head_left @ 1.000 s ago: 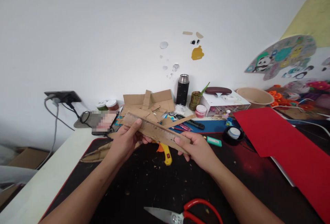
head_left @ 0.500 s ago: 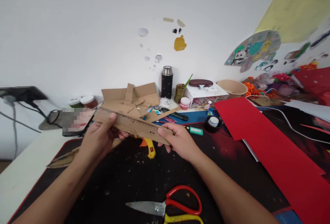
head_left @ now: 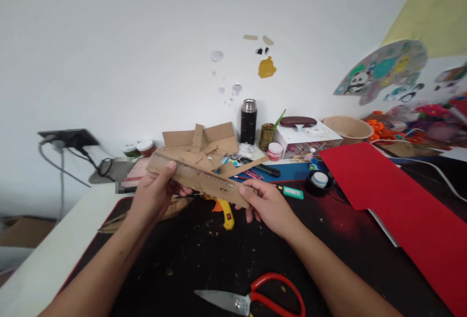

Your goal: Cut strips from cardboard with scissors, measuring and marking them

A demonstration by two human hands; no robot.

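Above the black mat, a clear ruler [head_left: 204, 179] lies flat along a cardboard strip [head_left: 237, 199], the two held together and sloping down to the right. My left hand [head_left: 156, 188] pinches their left part, thumb on top. At the right end my right hand [head_left: 268, 205] grips them, its thumb on the face and fingers beneath. Behind them, a yellow glue gun [head_left: 228, 214] rests on the mat, partly hidden. Scissors [head_left: 237, 302] with a red handle lie on the mat nearer to me, between my forearms.
Cardboard pieces [head_left: 215, 137], a black thermos [head_left: 248, 122] and a white box [head_left: 310, 134] stand along the wall. Red sheets [head_left: 394, 210] cover the right side. A green cutter [head_left: 293, 192] and a black dish [head_left: 318, 183] sit right of my hands.
The view has turned a little left, so everything appears shifted to the right. Both hands keep their hold on the ruler and cardboard strip.
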